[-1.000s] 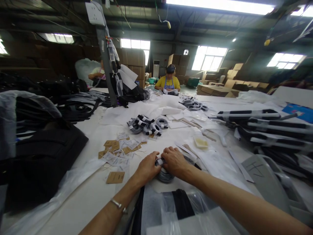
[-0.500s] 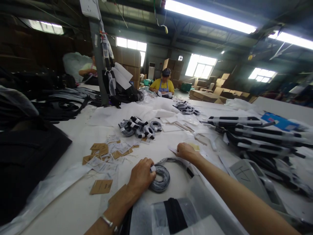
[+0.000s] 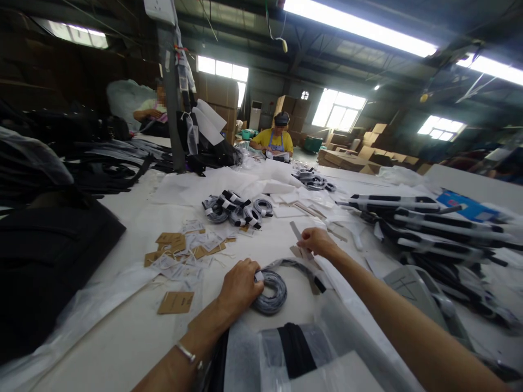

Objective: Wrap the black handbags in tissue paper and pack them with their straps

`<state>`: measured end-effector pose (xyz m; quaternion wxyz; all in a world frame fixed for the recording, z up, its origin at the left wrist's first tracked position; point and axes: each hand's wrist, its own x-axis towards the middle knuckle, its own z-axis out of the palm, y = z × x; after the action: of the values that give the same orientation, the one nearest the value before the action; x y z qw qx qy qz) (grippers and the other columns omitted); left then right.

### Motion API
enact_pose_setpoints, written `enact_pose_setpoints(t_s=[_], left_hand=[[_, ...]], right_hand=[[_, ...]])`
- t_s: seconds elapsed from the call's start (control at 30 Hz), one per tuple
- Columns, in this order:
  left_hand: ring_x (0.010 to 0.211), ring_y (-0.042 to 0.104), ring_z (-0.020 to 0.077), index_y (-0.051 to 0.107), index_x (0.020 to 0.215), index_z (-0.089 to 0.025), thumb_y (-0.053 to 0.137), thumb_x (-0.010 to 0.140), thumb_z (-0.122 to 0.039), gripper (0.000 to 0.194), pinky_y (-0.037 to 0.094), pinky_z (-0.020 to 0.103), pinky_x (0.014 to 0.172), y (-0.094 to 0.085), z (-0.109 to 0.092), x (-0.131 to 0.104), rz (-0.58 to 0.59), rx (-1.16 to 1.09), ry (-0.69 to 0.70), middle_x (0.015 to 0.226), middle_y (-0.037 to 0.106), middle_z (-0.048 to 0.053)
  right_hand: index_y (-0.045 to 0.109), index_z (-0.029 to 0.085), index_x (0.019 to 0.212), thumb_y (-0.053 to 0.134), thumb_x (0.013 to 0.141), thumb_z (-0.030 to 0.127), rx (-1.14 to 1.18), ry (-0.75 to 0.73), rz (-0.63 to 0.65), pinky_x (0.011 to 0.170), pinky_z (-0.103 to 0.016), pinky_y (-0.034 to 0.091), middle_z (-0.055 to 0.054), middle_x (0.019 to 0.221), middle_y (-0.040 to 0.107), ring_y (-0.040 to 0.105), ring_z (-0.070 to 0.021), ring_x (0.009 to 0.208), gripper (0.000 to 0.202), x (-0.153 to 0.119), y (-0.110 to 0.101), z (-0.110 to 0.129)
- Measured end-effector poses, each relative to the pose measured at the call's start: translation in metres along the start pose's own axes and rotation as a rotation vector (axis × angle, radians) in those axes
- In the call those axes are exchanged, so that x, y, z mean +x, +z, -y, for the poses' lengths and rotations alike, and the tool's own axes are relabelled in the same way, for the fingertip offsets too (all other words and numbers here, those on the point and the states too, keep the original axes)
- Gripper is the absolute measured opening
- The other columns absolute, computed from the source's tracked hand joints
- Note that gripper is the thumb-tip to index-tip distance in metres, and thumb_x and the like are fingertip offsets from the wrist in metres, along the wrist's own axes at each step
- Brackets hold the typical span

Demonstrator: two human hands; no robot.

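My left hand (image 3: 241,286) grips the left side of a grey coiled strap (image 3: 273,294) lying on the white table. A small white piece shows by its fingertips. From the coil a loose tail runs right and ends in a black tip (image 3: 319,284). Beyond that tail, my right hand (image 3: 318,241) pinches a thin pale strip (image 3: 296,231) between thumb and fingers. Nearer me lies a clear plastic packet with a black band (image 3: 297,348).
Several coiled straps (image 3: 237,209) and brown tags (image 3: 175,302) lie ahead and left. Wrapped black straps (image 3: 441,223) and a grey plastic case (image 3: 420,294) are at the right. A black bag (image 3: 53,261) stands left. A person in yellow (image 3: 275,140) sits across the table.
My right hand has lifted a pale strip, which now stands out from its fingers. My left hand stays on the coil. The whole view has shifted slightly.
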<state>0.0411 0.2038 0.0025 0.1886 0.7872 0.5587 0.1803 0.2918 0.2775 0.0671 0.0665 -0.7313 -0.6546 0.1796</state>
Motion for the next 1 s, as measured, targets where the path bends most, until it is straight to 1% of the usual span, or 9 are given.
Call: enact_pose_setpoints(t_s=[0.1,0.17,0.23,0.4,0.5,0.63,0.77,0.87,1.0], left_hand=[[0.099,0.062,0.0223,0.067,0.093,-0.021,0.055,0.076,-0.02,0.021,0.045,0.031,0.084,-0.002,-0.002,0.002,0.001,0.012,-0.01,0.1,0.069,0.006],[0.098,0.063,0.0224,0.068,0.092,-0.021,0.057,0.076,-0.021,0.019,0.045,0.031,0.083,-0.003,-0.002,0.003,-0.011,0.014,-0.026,0.099,0.07,0.006],[0.098,0.063,0.0218,0.067,0.092,-0.021,0.058,0.076,-0.021,0.018,0.045,0.03,0.082,-0.006,-0.002,0.003,-0.032,0.013,-0.036,0.099,0.07,0.005],[0.096,0.064,0.0192,0.067,0.098,-0.023,0.057,0.079,-0.021,0.021,0.044,0.027,0.083,-0.01,0.001,0.005,-0.072,-0.005,-0.026,0.101,0.069,0.003],[0.097,0.063,0.0189,0.067,0.099,-0.023,0.057,0.079,-0.02,0.023,0.044,0.026,0.084,-0.009,0.002,0.005,-0.078,-0.011,-0.013,0.102,0.068,0.003],[0.097,0.063,0.02,0.066,0.1,-0.022,0.056,0.078,-0.018,0.025,0.044,0.028,0.082,-0.008,0.004,0.005,-0.082,-0.014,-0.012,0.103,0.067,0.004],[0.095,0.063,0.0205,0.066,0.099,-0.022,0.057,0.077,-0.018,0.024,0.044,0.029,0.08,-0.008,0.005,0.005,-0.082,-0.025,-0.02,0.103,0.066,0.004],[0.095,0.063,0.0202,0.066,0.098,-0.022,0.058,0.077,-0.018,0.023,0.044,0.028,0.08,-0.009,0.004,0.005,-0.08,-0.042,-0.018,0.101,0.066,0.004],[0.095,0.062,0.0203,0.065,0.097,-0.022,0.058,0.077,-0.018,0.022,0.043,0.028,0.08,-0.01,0.0,0.004,-0.084,-0.075,-0.012,0.102,0.065,0.004]], right_hand=[[0.066,0.013,0.096,0.059,0.087,0.026,0.311,-0.122,0.014,0.067,-0.025,0.058,-0.008,0.086,0.075,0.071,-0.0166,0.076,0.017,-0.029,-0.005,0.011],[0.068,0.013,0.091,0.067,0.082,0.03,0.598,-0.259,0.059,0.07,-0.027,0.059,-0.007,0.083,0.074,0.071,-0.0176,0.076,0.019,-0.057,0.0,0.022],[0.07,0.015,0.084,0.074,0.076,0.032,0.762,-0.383,0.077,0.069,-0.029,0.058,-0.005,0.077,0.073,0.069,-0.0183,0.072,0.019,-0.085,0.012,0.032],[0.072,0.022,0.081,0.071,0.079,0.02,0.51,-0.567,-0.055,0.061,-0.026,0.052,-0.001,0.075,0.073,0.067,-0.0167,0.066,0.004,-0.126,0.052,0.041],[0.07,0.023,0.082,0.066,0.082,0.017,0.382,-0.665,-0.167,0.06,-0.027,0.05,-0.001,0.073,0.073,0.066,-0.0166,0.062,0.007,-0.129,0.068,0.037],[0.066,0.022,0.084,0.059,0.087,0.015,0.337,-0.819,-0.243,0.062,-0.027,0.05,-0.003,0.076,0.072,0.066,-0.0169,0.066,0.01,-0.129,0.072,0.035],[0.064,0.022,0.082,0.06,0.085,0.014,0.384,-0.709,-0.3,0.061,-0.026,0.05,-0.002,0.074,0.07,0.065,-0.0158,0.065,0.009,-0.127,0.074,0.038],[0.063,0.022,0.08,0.062,0.082,0.011,0.385,-0.627,-0.284,0.06,-0.025,0.05,0.0,0.073,0.07,0.065,-0.0154,0.065,0.01,-0.122,0.08,0.039],[0.062,0.02,0.076,0.062,0.082,0.009,0.08,-0.806,-0.331,0.065,-0.031,0.049,-0.002,0.075,0.067,0.062,-0.0184,0.069,0.013,-0.112,0.086,0.041]])
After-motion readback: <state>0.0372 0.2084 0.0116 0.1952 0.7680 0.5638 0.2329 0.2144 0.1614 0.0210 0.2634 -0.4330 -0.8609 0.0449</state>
